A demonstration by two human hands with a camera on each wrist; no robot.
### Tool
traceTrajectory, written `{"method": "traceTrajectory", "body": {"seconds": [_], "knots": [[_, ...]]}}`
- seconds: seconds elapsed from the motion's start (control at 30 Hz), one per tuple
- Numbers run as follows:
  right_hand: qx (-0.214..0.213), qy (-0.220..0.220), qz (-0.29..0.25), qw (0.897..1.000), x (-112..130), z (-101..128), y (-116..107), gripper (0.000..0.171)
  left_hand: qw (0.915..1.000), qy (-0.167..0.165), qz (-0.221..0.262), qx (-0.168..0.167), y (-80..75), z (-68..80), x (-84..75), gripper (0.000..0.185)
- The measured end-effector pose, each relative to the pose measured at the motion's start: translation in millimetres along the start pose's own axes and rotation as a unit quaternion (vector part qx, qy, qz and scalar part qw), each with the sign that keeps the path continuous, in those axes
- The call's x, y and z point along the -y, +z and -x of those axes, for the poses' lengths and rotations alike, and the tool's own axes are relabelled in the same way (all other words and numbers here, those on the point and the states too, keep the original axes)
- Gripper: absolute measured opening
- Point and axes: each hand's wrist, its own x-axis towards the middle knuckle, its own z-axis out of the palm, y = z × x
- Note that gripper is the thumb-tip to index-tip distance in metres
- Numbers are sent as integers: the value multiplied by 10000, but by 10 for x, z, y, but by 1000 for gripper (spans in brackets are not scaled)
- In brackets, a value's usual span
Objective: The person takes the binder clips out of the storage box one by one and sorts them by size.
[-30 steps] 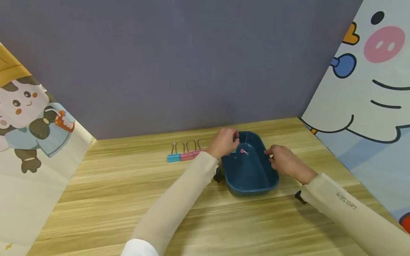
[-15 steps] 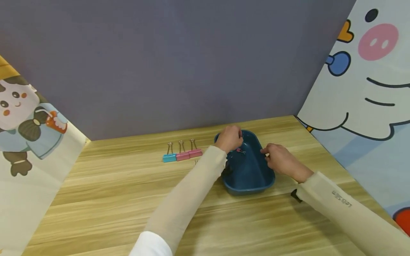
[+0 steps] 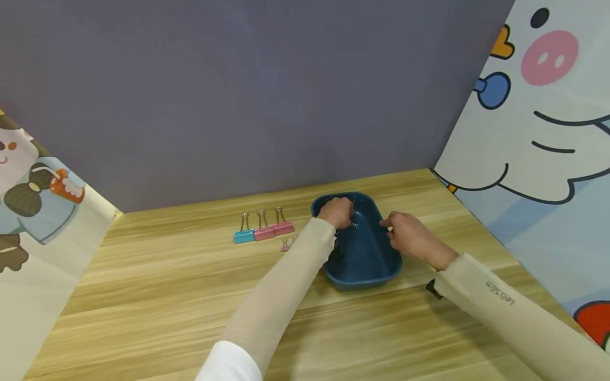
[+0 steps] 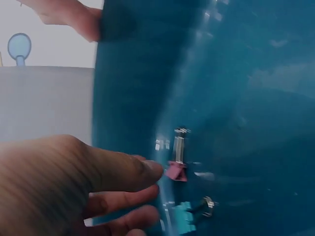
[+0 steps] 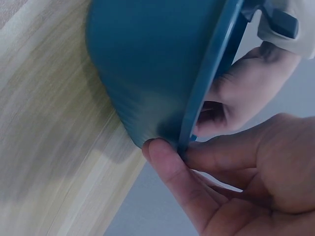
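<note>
A dark blue plastic bin [image 3: 364, 259] stands on the table. My left hand [image 3: 337, 212] reaches down inside it, thumb and fingers apart. In the left wrist view the left thumb [image 4: 147, 172] is right at a small pink binder clip [image 4: 177, 171] on the bin's floor. A small turquoise binder clip [image 4: 184, 218] lies beside it, close to the other fingertips. My right hand [image 3: 410, 235] pinches the bin's right rim between thumb and fingers, as the right wrist view also shows. The left hand hides part of the bin's inside in the head view.
Left of the bin, one blue binder clip [image 3: 244, 236] and two pink binder clips [image 3: 274, 231] stand in a row. Small pink clips [image 3: 286, 246] sit in front, partly behind the left sleeve. A grey wall [image 3: 238, 106] rises behind the wooden table [image 3: 167, 296].
My left hand has moved from the bin's left rim down into it. Small pink clips left of the bin have come into sight. My right hand keeps its pinch on the rim.
</note>
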Motion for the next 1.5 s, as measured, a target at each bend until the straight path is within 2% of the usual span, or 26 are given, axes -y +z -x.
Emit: {"method": "traceTrajectory", "body": {"seconds": [0.1,0.23,0.43,0.6,0.7,0.77,0.83,0.97,1.03,1.27,1.5], "knots": [[-31,-80,25,10000,4,0,2,30,9996,-50,-257,-87,48,-26,19,30],[-80,-163,24,9998,2,3,5,30,9977,-283,-570,-244,96,-41,6,14],[-66,-141,9,9999,-10,10,3,30,9958,-438,-753,-275,125,-64,-36,29],[10,-116,15,9999,6,-2,2,31,9970,-318,-655,-260,127,-94,-13,29],[30,-121,60,9999,15,-7,0,31,9986,-77,-418,-311,91,-87,-8,26],[2,-132,91,9999,14,-9,-1,31,9986,130,-309,-410,47,-65,-20,17],[-48,-158,114,9998,13,-8,-2,31,9978,354,-214,-511,-7,-27,-41,5],[-120,-170,137,9997,1,-8,3,31,9955,686,-39,-659,-105,60,-87,31],[-131,-168,131,9997,2,-6,8,30,9940,797,80,-740,-144,110,-102,31],[-21,-112,115,9999,8,-17,16,32,9912,914,162,-945,-276,323,-133,2],[-117,-135,69,9998,17,-14,2,31,9859,1062,627,-1127,-392,557,-125,14]]}}
